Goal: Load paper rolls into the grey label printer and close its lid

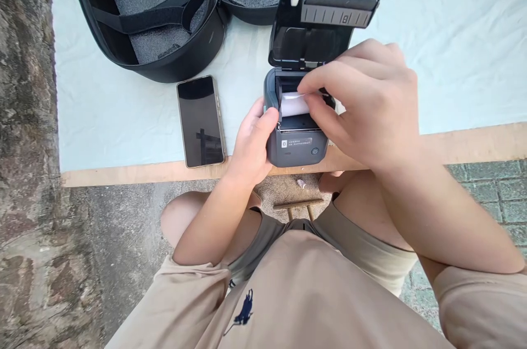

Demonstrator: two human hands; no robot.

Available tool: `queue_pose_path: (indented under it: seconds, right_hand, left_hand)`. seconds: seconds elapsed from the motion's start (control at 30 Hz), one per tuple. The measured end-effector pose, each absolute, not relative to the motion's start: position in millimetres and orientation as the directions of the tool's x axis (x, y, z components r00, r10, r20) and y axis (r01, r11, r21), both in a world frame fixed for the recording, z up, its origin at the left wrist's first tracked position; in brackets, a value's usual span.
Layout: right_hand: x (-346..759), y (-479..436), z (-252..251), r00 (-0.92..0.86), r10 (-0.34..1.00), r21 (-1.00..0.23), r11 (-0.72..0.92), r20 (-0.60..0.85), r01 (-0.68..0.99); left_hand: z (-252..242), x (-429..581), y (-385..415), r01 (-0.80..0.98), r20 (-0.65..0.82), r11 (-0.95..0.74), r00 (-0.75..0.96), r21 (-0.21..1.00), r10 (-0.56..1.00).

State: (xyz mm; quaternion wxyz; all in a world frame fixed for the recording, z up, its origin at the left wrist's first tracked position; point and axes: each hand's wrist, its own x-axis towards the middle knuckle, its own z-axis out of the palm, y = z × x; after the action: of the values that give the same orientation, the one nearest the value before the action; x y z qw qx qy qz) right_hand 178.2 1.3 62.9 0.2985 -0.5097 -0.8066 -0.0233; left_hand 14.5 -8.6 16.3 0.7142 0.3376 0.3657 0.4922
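A small dark grey label printer (297, 147) stands at the table's near edge with its lid (325, 14) swung up and open. A white paper roll (293, 104) lies in its open bay. My left hand (251, 143) grips the printer's left side, thumb at the bay's rim. My right hand (366, 102) reaches over the bay from the right, fingers curled and pinched on the paper roll, hiding the printer's right side.
A black phone (201, 120) lies face up left of the printer. An open black padded case (164, 14) sits behind it at the back left. The table has a pale cloth (453, 52) and a wooden front edge (123, 176). A stone wall runs along the left.
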Motion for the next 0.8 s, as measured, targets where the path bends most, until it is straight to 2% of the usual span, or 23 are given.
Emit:
queue_pose_path:
  seconds: [0.13,0.4,0.5,0.67,0.8]
  right_hand:
    - [173,-5,62,-0.372,0.710,-0.250,0.606,0.598,0.755]
    - [174,-10,61,-0.472,0.673,-0.319,0.710,0.569,0.628]
    - [177,-9,66,-0.456,0.696,-0.376,0.698,0.555,0.609]
    - [181,-5,69,-0.398,0.799,-0.393,0.578,0.450,0.715]
    - [186,-4,70,-0.457,0.777,-0.403,0.620,0.433,0.673]
  left_hand:
    - [13,12,-9,-0.474,-0.241,0.330,0.239,0.816,0.940]
    - [14,8,-6,-0.510,-0.163,0.280,0.261,0.813,0.951]
    - [14,7,-7,-0.486,-0.156,0.272,0.265,0.831,0.951]
    - [12,6,-7,-0.456,-0.162,0.285,0.289,0.843,0.943]
    - [13,7,-7,-0.440,-0.177,0.286,0.273,0.851,0.946]
